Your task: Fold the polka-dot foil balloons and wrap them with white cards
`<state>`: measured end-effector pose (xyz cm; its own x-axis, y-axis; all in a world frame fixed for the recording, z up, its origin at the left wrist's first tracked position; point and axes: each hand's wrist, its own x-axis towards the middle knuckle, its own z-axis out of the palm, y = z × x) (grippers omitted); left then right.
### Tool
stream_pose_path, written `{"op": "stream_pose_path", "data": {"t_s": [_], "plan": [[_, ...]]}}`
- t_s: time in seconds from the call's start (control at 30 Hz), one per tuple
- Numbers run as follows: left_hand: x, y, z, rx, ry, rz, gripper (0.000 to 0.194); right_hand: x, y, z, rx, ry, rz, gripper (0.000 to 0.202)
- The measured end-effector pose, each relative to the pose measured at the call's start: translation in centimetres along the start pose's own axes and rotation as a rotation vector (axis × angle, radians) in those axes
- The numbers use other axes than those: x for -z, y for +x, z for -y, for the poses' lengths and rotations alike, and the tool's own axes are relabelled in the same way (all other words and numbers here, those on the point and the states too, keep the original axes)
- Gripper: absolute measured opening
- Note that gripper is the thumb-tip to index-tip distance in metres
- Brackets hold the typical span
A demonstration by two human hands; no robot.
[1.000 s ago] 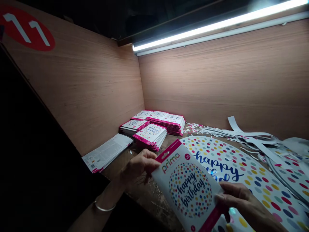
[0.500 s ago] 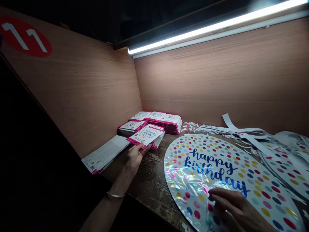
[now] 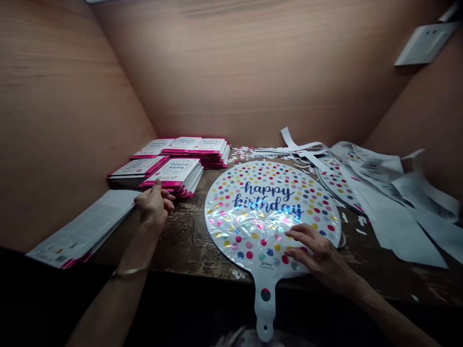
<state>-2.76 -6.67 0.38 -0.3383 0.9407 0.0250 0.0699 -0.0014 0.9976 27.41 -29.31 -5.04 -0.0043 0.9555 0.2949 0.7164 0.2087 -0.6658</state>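
At the near edge of a stack of pink-and-white printed packets (image 3: 177,169), my left hand (image 3: 154,205) has its thumb on top and its fingers curled; whether it grips a packet is unclear. My right hand (image 3: 314,253) rests with fingers apart over the lower right of a round "happy birthday" foil balloon (image 3: 249,226), holding nothing. The balloon lies flat, dotted in many colours, and its neck hangs over the table's front edge. Beside my left wrist lies a fanned row of folded white packets (image 3: 87,226).
More packet stacks (image 3: 195,144) stand at the back left. White strips (image 3: 383,217) and further dotted balloons (image 3: 340,183) cover the right side. Paper scraps (image 3: 242,153) lie along the back wall. A white socket plate (image 3: 425,46) is on the right wall.
The view has turned down and to the right, showing the balloon's neck and the strips. My left hand stays at the packet stack. My right hand stays over the balloon, its fingers more spread.
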Motion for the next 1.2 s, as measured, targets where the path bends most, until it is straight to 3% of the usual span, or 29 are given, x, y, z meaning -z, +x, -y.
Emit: {"op": "stream_pose_path", "data": {"t_s": [0.07, 0.13, 0.2, 0.3, 0.5, 0.6, 0.7, 0.8, 0.87, 0.97, 1.07, 1.2], "plan": [[-1.4, -3.6, 1.3, -0.199, 0.097, 0.264, 0.032, -0.7, -0.9, 0.1, 0.060, -0.014, -0.019, 0.027], [-3.5, -7.4, 3.0, -0.371, 0.274, 0.669, 0.029, -1.9, -1.3, 0.6, 0.091, -0.006, -0.001, 0.030], [-5.6, -10.3, 4.7, -0.537, 0.439, 1.002, 0.033, -3.1, -1.2, 1.2, 0.087, -0.011, 0.031, 0.037], [-7.6, -12.1, 6.4, -0.664, 0.604, 1.271, 0.038, -4.5, -0.7, 1.7, 0.041, -0.028, 0.062, 0.036], [-7.4, -11.0, 6.6, -0.606, 0.582, 1.353, 0.041, -5.0, 0.8, 1.4, -0.016, 0.045, 0.041, 0.003], [-6.9, -9.8, 5.7, -0.500, 0.454, 1.434, 0.040, -4.5, 2.5, 1.1, -0.137, 0.107, 0.108, 0.017], [-6.4, -8.7, 4.5, -0.390, 0.381, 1.530, 0.035, -3.6, 4.8, 0.8, -0.361, 0.195, 0.200, 0.028], [-6.1, -8.4, 3.8, -0.445, 0.449, 1.510, 0.018, -2.5, 6.3, 0.7, -0.497, 0.275, 0.261, 0.034], [-6.1, -8.5, 3.8, -0.501, 0.525, 1.363, 0.016, -1.7, 6.2, 0.8, -0.426, 0.273, 0.250, 0.034], [-5.9, -8.6, 4.2, -0.576, 0.627, 1.142, 0.023, -0.2, 3.9, 0.8, -0.104, 0.116, 0.198, 0.028], [-4.7, -8.3, 4.7, -0.793, 0.686, 1.173, 0.023, 0.7, 0.6, -0.4, 0.160, -0.238, 0.142, 0.047], [-1.7, -7.0, 5.4, -1.128, 0.783, 1.274, 0.022, 1.2, -2.3, -3.6, 0.202, -0.545, -0.006, 0.042]]}}
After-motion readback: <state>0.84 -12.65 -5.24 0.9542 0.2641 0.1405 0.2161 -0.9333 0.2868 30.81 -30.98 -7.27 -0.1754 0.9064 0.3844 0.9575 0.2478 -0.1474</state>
